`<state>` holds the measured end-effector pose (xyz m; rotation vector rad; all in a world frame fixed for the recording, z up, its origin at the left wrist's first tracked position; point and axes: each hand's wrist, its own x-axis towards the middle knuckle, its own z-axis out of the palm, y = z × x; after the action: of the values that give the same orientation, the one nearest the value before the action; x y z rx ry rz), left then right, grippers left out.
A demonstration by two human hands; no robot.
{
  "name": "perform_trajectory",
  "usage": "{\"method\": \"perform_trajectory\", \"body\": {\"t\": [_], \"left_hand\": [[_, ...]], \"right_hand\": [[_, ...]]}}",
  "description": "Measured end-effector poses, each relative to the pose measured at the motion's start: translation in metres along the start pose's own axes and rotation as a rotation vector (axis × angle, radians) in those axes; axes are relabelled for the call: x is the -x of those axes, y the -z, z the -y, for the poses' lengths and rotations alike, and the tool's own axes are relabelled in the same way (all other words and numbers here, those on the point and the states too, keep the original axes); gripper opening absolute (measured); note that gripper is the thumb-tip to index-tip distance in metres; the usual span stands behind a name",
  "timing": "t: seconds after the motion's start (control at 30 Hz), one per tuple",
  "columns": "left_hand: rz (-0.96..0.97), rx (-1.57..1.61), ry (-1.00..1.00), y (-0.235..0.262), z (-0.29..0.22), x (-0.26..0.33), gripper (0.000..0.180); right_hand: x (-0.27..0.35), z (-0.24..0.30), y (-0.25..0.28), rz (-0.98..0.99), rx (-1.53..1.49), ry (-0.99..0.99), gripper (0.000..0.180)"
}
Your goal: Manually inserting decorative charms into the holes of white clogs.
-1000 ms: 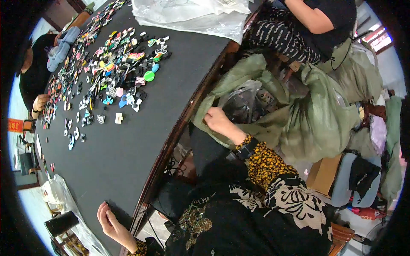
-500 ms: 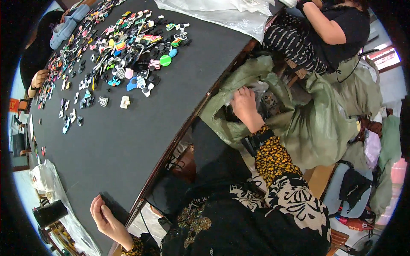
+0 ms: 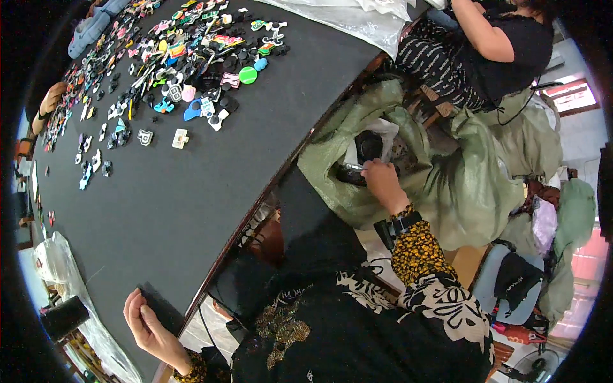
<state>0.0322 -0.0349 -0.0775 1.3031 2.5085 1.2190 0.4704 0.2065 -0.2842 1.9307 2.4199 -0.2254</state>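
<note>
My right hand (image 3: 385, 184) reaches into the mouth of a green woven sack (image 3: 469, 204) beside the table. Its fingers pinch the edge of a clear plastic bag (image 3: 387, 133) inside. Dark round pieces (image 3: 368, 147) show in the plastic bag's opening; their exact kind is unclear. At the near edge of the dark-topped table (image 3: 204, 191) my left hand (image 3: 152, 329) rests with loosely curved fingers and holds nothing. Farther off on the table lies a big pile of small colourful rubber charms (image 3: 191, 54), and a white square piece (image 3: 181, 138) lies apart from it.
A co-worker's hand (image 3: 53, 99) is by the pile's left side. Another person in black (image 3: 514, 60) sits beyond the sack. Plastic sheeting (image 3: 345, 22) lies on the far table corner, more (image 3: 89, 300) at the left edge. A grey-blue chair (image 3: 491, 284) stands at right.
My right hand has drawn back towards me and slightly right, and the plastic bag's opening now shows dark pieces. The view has shifted a little; my left hand stays at the table edge.
</note>
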Motion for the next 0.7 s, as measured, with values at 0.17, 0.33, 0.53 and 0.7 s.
{"method": "perform_trajectory", "body": {"t": [0.17,0.33,0.53,0.7], "left_hand": [[0.007,0.001,-0.016,0.000,-0.001,0.002,0.018],[0.028,-0.005,-0.015,0.000,-0.003,0.001,0.018],[0.020,0.048,-0.022,0.001,0.000,0.001,0.019],[0.040,0.083,-0.009,0.004,0.007,0.002,0.020]], "right_hand": [[-0.002,-0.036,0.006,-0.083,-0.206,0.000,0.019],[-0.015,-0.070,0.068,-0.318,-0.191,-0.211,0.016],[0.013,-0.111,0.168,-0.458,-0.806,-0.488,0.018],[0.024,-0.110,0.239,-0.686,-1.199,-0.327,0.021]]}}
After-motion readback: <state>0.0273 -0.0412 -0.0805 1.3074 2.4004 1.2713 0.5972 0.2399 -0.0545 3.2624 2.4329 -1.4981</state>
